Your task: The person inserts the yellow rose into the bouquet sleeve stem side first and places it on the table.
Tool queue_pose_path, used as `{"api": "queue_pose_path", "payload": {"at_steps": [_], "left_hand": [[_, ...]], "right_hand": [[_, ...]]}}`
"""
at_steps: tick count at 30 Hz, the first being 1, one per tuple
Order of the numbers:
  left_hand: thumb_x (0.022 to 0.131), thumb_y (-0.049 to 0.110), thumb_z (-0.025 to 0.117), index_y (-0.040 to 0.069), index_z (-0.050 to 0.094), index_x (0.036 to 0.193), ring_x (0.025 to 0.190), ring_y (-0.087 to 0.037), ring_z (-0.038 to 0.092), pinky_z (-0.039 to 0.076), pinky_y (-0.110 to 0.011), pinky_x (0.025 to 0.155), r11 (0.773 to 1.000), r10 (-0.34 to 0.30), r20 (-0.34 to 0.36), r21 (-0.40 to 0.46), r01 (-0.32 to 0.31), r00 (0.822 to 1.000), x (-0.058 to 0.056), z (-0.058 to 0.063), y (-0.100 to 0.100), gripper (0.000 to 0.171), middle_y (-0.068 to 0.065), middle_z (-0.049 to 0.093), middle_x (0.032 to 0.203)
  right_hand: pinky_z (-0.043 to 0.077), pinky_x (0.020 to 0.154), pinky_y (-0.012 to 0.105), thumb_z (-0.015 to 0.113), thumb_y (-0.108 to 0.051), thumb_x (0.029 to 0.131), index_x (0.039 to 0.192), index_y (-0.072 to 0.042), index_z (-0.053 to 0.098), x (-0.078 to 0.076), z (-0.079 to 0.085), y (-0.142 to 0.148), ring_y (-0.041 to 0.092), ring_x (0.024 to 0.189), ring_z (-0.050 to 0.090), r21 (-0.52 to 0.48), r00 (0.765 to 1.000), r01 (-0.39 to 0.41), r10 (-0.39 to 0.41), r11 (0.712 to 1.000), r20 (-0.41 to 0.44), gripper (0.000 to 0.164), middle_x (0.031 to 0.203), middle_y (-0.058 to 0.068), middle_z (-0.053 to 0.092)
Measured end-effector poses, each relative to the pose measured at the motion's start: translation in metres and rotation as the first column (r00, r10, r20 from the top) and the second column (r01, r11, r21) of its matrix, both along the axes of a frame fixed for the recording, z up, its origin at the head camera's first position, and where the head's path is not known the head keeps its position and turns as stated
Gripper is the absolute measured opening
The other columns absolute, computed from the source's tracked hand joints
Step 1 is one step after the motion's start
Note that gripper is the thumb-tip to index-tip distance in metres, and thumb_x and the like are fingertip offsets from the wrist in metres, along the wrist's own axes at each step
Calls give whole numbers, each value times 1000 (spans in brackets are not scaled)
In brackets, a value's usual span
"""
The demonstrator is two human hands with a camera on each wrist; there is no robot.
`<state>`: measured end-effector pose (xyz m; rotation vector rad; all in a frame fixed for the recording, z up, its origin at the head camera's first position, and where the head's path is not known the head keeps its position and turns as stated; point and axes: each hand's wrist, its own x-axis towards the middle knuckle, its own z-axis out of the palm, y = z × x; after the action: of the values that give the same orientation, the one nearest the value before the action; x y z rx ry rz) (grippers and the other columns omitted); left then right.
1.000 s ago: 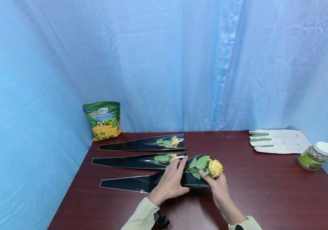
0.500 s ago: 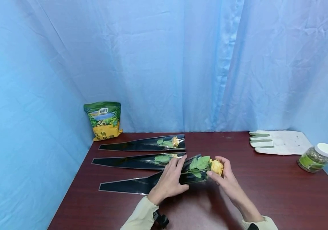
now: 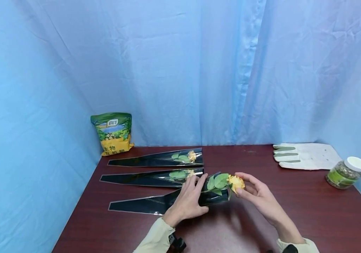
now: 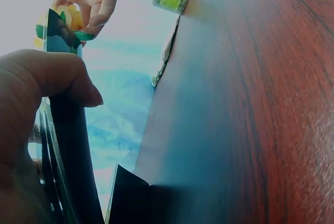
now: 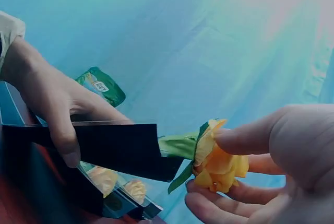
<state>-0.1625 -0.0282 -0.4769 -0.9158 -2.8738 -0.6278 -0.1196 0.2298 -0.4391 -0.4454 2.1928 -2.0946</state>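
My left hand (image 3: 186, 203) grips a black flower sleeve (image 3: 213, 199) near its wide end, thumb on the near side, as the left wrist view also shows. The sleeve's narrow tail lies out to the left, and its wide end is raised off the table. Out of that opening comes a yellow rose (image 3: 235, 182) with green leaves (image 3: 221, 180); the lower stem is hidden. My right hand (image 3: 264, 202) holds the bloom between thumb and fingers, seen closely in the right wrist view, where the petals (image 5: 216, 164) sit just beyond the sleeve's edge.
Behind lie two more black sleeves, a middle one (image 3: 126, 179) and a far one (image 3: 136, 161), each with a yellow rose inside. A green and yellow bag (image 3: 113, 135) stands at the back left. A white glove (image 3: 313, 156) and a white-lidded jar (image 3: 346, 173) are at the right.
My right hand has shifted from below the rose to its right side, its fingers now round the bloom. The left hand stays in place on the sleeve.
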Motion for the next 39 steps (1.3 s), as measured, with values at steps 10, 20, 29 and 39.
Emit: {"api": "queue_pose_path", "payload": {"at_steps": [10, 20, 29, 39], "left_hand": [[70, 35, 84, 20, 22, 160, 103, -17, 39, 31, -29, 85, 1000, -19, -25, -17, 19, 1000, 3, 2, 2, 110, -4, 46, 122], [69, 35, 85, 19, 23, 159, 96, -14, 32, 23, -25, 79, 999, -41, -50, -27, 39, 998, 5, 3, 4, 111, -1, 43, 116], [68, 37, 86, 19, 23, 160, 92, -13, 29, 21, -26, 79, 999, -30, -58, -42, 28, 998, 6, 3, 5, 113, 0, 42, 111], [67, 39, 87, 17, 26, 159, 90, -13, 28, 20, -26, 76, 998, -29, -75, -56, 25, 997, 6, 2, 6, 112, 1, 41, 108]], "right_hand": [[58, 61, 28, 67, -3, 93, 127, 10, 57, 1, -4, -13, 2, 79, 70, 159, 982, 183, -172, 970, -80, 38, 99, -20, 67], [59, 68, 27, 74, -4, 88, 123, 9, 63, 1, -7, -14, 0, 81, 70, 222, 982, 176, -155, 959, -108, 39, 97, -12, 72], [59, 65, 28, 74, -13, 89, 121, 3, 66, 0, -5, -18, 1, 77, 69, 298, 980, 200, -196, 933, -44, 37, 100, 20, 72], [56, 63, 24, 77, -18, 87, 115, 2, 70, -1, -6, -22, 3, 72, 67, 364, 973, 228, -229, 903, -40, 34, 93, 14, 75]]}}
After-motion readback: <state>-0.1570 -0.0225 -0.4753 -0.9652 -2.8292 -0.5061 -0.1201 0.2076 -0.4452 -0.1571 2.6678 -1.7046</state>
